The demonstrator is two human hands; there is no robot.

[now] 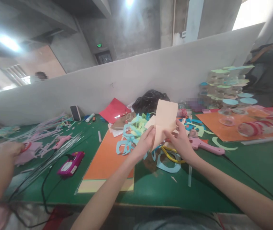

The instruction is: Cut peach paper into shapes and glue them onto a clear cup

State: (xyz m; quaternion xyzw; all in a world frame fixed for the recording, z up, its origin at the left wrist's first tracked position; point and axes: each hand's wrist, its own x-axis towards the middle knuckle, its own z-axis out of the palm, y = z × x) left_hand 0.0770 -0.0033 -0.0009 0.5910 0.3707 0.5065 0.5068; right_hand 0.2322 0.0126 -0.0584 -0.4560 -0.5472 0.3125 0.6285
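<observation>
Both my hands hold a folded sheet of cream paper [166, 113] above the middle of the green table. My left hand [148, 137] pinches its lower left part, and my right hand [180, 140] grips the lower right side. Creases divide the sheet into panels, one standing upright. Just below are blue and green paper scraps [136, 127], a cut blue paper ring [168, 164] and yellow scissor handles [172, 156]. A pink glue gun [207, 146] lies right of my right hand, its cord trailing to the table's right edge.
Orange sheets [110, 156] lie left of my hands, with a purple box [71, 163] and cables beyond. At far left, a co-worker's hand [12, 148] holds red-handled scissors. A black bag [151, 100] sits by the partition. Stacked plastic cups [229, 84] stand at right.
</observation>
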